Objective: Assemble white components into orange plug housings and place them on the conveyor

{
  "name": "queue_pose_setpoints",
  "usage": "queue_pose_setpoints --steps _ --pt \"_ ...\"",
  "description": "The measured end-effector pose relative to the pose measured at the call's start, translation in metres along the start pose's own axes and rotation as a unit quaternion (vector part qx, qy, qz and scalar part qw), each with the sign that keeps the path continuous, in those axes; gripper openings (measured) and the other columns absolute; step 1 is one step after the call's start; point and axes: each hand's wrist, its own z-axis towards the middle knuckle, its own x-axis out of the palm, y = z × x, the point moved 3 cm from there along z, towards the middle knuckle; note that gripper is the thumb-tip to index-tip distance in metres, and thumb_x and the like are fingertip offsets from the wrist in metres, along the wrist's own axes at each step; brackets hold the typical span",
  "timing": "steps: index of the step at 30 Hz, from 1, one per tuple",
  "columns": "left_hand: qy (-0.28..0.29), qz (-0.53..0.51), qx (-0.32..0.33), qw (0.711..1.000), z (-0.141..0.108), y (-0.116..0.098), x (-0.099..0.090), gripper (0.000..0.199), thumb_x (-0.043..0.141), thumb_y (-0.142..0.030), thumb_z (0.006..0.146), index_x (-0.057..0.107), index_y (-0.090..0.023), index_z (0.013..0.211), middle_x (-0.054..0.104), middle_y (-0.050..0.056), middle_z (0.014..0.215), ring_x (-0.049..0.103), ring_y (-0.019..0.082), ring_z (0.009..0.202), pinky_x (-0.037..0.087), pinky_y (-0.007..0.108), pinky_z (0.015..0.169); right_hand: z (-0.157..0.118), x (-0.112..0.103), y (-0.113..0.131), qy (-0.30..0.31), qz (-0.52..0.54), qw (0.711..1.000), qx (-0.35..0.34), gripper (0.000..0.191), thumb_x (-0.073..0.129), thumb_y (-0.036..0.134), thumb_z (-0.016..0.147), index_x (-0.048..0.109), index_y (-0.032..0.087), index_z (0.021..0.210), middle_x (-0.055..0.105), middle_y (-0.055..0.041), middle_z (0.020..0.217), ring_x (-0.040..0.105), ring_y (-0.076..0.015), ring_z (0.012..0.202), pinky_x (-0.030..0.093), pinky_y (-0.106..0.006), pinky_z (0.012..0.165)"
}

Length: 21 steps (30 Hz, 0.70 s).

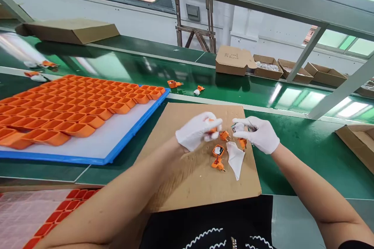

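Note:
My left hand [198, 130], in a white glove, is closed around a small orange plastic piece [214, 125], partly hidden by the fingers. To its right, my gloved right hand [260, 134] pinches a small whitish part [239, 127] with a bit of green at its edge; its exact kind is unclear. Between and below the hands, on a cardboard sheet [187, 186], lie an orange plug piece [224, 136], another orange piece [242, 143], an orange housing [218, 150] with white and black inside, and an orange plug piece with pins [217, 164]. A white cloth scrap [235, 160] lies beside them.
A blue-rimmed tray [128, 134] holding rows of orange housings [78, 129] stands at left. Beyond the cardboard, orange plug pieces [174, 84] sit on the green conveyor belt [140, 66]. Cardboard boxes [233, 60] line the back. A slanted metal post [333, 89] rises at right.

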Motion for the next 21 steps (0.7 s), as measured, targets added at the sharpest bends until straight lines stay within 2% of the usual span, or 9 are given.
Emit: queue_pose_setpoints --steps 4,7,9,11,13,15,18,21 --pt "0.074 -0.031 -0.003 0.997 0.000 0.009 0.011 0.065 0.079 -0.075 0.060 0.057 -0.017 0.079 0.059 0.001 0.064 0.045 0.008 0.046 0.025 0.020 0.040 -0.007 0.025 0.017 -0.061 -0.144 0.987 -0.037 0.035 0.088 0.030 0.067 0.081 0.032 0.101 0.069 0.0008 0.084 0.065 -0.0176 0.079 0.054 -0.033 0.075" --pt "0.061 -0.017 -0.034 0.997 0.001 0.014 0.008 0.069 0.082 -0.076 0.054 0.062 -0.016 0.083 0.060 0.001 0.063 0.048 0.008 0.046 0.026 0.019 0.041 -0.009 0.038 0.024 -0.067 -0.236 0.968 -0.058 0.027 0.086 0.025 0.069 0.082 0.033 0.094 0.064 0.0019 0.078 0.062 -0.0160 0.075 0.051 -0.028 0.067" --pt "0.047 -0.019 -0.060 0.997 0.000 0.017 0.006 0.065 0.083 -0.073 0.053 0.060 -0.016 0.075 0.059 0.001 0.059 0.051 0.009 0.047 0.025 0.019 0.042 -0.009 0.043 0.028 -0.062 -0.269 0.959 -0.069 0.022 0.085 0.025 0.070 0.082 0.033 0.091 0.063 0.0021 0.076 0.061 -0.0156 0.075 0.050 -0.027 0.066" --pt "0.059 -0.020 -0.071 0.995 -0.001 0.018 0.007 0.063 0.082 -0.073 0.055 0.058 -0.016 0.066 0.058 0.002 0.056 0.051 0.010 0.046 0.022 0.021 0.042 -0.009 0.046 0.030 -0.056 -0.290 0.953 -0.071 0.017 0.084 0.026 0.071 0.081 0.032 0.087 0.062 0.0023 0.074 0.061 -0.0151 0.073 0.049 -0.026 0.065" --pt "0.062 -0.019 -0.068 0.996 -0.001 0.019 0.007 0.061 0.083 -0.070 0.055 0.056 -0.016 0.060 0.057 0.003 0.053 0.050 0.010 0.044 0.021 0.022 0.042 -0.008 0.048 0.030 -0.047 -0.310 0.947 -0.066 0.009 0.083 0.028 0.072 0.081 0.031 0.081 0.061 0.0019 0.073 0.060 -0.0151 0.073 0.048 -0.026 0.064" --pt "0.037 -0.021 -0.053 0.998 0.002 0.021 0.006 0.058 0.087 -0.064 0.054 0.054 -0.016 0.056 0.054 0.002 0.050 0.048 0.010 0.044 0.021 0.023 0.043 -0.006 0.049 0.030 -0.040 -0.322 0.944 -0.060 0.004 0.082 0.029 0.074 0.080 0.030 0.078 0.062 0.0013 0.073 0.060 -0.0150 0.073 0.048 -0.026 0.064" --pt "-0.002 -0.036 -0.037 0.999 0.006 0.026 0.002 0.053 0.085 -0.061 0.059 0.056 -0.017 0.060 0.053 0.000 0.052 0.046 0.009 0.044 0.023 0.022 0.044 -0.001 0.048 0.029 -0.041 -0.321 0.945 -0.054 0.010 0.082 0.029 0.074 0.081 0.030 0.084 0.062 0.0013 0.074 0.060 -0.0147 0.073 0.048 -0.026 0.066" --pt "-0.016 -0.048 -0.045 0.998 0.008 0.031 -0.001 0.046 0.086 -0.053 0.062 0.062 -0.015 0.070 0.055 -0.001 0.058 0.044 0.008 0.046 0.022 0.021 0.044 0.008 0.047 0.028 -0.036 -0.352 0.933 -0.061 0.018 0.083 0.027 0.074 0.081 0.029 0.092 0.061 0.0007 0.077 0.061 -0.0165 0.079 0.050 -0.028 0.072"
